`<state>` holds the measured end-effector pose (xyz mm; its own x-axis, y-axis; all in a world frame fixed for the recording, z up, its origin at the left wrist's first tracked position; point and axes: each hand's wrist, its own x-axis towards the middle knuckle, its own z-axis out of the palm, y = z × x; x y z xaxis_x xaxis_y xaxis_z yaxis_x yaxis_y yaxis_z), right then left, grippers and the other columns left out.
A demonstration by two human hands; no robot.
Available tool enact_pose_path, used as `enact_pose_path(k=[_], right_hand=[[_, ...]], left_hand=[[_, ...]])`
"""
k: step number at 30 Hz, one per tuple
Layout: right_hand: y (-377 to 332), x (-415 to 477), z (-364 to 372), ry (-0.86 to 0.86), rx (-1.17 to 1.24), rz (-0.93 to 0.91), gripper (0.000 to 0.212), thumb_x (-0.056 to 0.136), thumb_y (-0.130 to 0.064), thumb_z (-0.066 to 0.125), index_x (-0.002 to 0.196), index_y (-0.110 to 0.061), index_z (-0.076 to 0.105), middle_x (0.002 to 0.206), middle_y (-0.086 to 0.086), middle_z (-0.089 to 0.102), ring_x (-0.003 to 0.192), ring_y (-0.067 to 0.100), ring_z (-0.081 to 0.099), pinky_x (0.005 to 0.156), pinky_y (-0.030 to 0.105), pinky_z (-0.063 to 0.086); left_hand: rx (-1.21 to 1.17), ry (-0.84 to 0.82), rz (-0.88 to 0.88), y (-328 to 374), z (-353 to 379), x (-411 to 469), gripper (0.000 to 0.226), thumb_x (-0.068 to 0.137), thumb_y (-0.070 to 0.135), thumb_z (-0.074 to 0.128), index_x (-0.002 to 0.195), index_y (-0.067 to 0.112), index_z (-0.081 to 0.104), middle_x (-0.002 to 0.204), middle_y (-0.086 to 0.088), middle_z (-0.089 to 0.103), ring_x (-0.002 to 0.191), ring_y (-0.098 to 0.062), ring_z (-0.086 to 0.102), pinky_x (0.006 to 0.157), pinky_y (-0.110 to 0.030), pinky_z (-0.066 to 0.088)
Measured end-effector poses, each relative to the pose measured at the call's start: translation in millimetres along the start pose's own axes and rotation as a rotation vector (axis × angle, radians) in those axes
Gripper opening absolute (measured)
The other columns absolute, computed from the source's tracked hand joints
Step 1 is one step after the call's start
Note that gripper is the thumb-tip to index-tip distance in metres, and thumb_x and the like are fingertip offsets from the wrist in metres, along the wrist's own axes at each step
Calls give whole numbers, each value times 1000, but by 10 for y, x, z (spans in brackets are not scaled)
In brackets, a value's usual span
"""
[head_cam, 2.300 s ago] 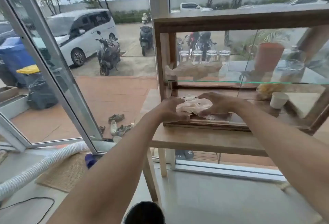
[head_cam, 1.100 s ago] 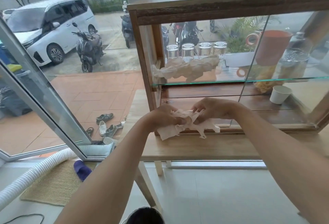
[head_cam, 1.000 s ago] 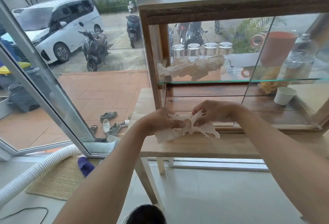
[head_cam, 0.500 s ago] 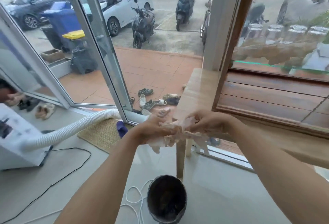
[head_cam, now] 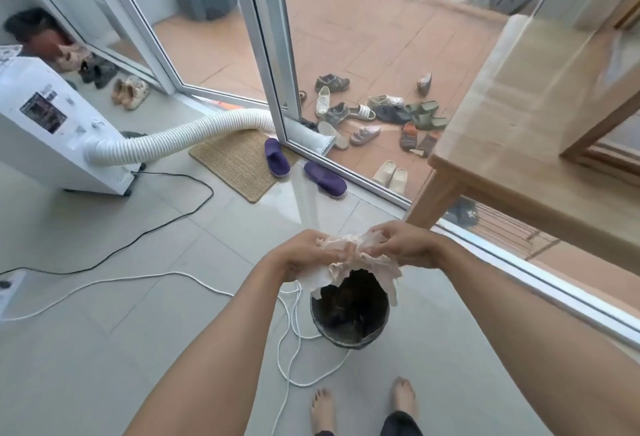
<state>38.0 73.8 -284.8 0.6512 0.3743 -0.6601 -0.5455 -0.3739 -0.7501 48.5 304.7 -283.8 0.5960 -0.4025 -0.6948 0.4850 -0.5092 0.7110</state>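
Note:
A crumpled wad of pale paper tissue (head_cam: 349, 259) is held between both hands, directly above a dark round waste bin (head_cam: 349, 314) standing on the tiled floor. My left hand (head_cam: 304, 253) grips the left side of the wad, fingers curled around it. My right hand (head_cam: 403, 248) pinches the right side, and loose corners of tissue hang down over the bin's rim. The inside of the bin looks dark, its contents unclear.
A wooden table (head_cam: 540, 117) stands at the right, by the glass wall. A white cord (head_cam: 287, 328) and a black cable (head_cam: 166, 217) trail over the floor. A white air unit (head_cam: 52, 130) with hose (head_cam: 180, 137) stands left. Slippers (head_cam: 323, 179), a mat and my bare feet (head_cam: 363, 404) are nearby.
The view has swung from the glass cabinet on the table down to the floor. Both hands carried the tissue wad off the table and now hold it over the bin.

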Motion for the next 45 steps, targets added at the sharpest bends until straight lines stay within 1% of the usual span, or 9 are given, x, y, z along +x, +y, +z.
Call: enact_pose_path(k=[9,14,17,19,21,24,30,36,45], right_hand=[[1358,1164,184,169,113,194,21,72,-10,68,93,-10,70,87,12,63,79,24,59,65,36,44],[2098,1714,345,224,131,292,17,84,-8,64,101,-6,67,72,3,59,57,14,55,50,24,45],[2491,2013,411,214,149,324,10,89,-8,62,96,-7,68,69,2,60,50,7,56,43,19,43],[2709,2184,436,205,187,347,9,90,-8,61,94,-9,69,71,4,61,51,11,58,42,20,44],[2918,2354,451,219,218,374,13,89,-7,60,98,-6,69,76,8,62,60,17,59,51,25,49],[3154,2575,483,247,243,403,10,88,-6,58,96,-4,63,86,12,59,73,24,61,66,36,52],[3279,2800,538,267,291,424,23,93,-18,60,115,-12,58,119,8,63,107,27,65,73,41,57],[3133,2794,511,312,290,454,52,94,-23,60,142,-16,42,148,9,42,133,31,43,87,55,50],[2465,2252,526,315,-73,303,50,92,-23,59,140,-17,46,149,7,45,135,24,44,111,41,37]], left_hand=[[-168,124,-169,-1225,428,1268,30,84,21,77,62,14,58,55,5,54,47,-9,51,45,-20,38],[-202,182,-223,-1884,726,1913,46,60,49,79,79,14,55,76,-9,49,71,-20,49,60,-32,38],[-185,164,-281,-2272,822,2240,36,66,37,77,81,7,66,81,-11,63,76,-24,61,70,-39,51],[-217,164,-294,-2490,857,2423,60,56,45,74,90,-4,69,81,-11,65,77,-23,62,72,-40,52],[-242,163,-320,-2707,890,2600,66,50,53,73,85,-3,68,77,-10,63,74,-23,60,68,-38,48],[-241,165,-365,-2918,912,2761,32,70,37,75,74,7,63,73,-8,61,71,-26,58,63,-36,46],[-226,179,-348,-3139,930,2973,21,86,19,69,104,8,71,104,-15,75,96,-31,73,80,-44,60],[-203,154,-373,-2994,879,2871,51,91,24,67,139,16,50,128,2,59,110,-26,61,74,-40,59],[13,210,-313,-2502,654,2330,82,85,32,73,153,13,32,154,-14,45,139,-28,47,111,-47,44]])
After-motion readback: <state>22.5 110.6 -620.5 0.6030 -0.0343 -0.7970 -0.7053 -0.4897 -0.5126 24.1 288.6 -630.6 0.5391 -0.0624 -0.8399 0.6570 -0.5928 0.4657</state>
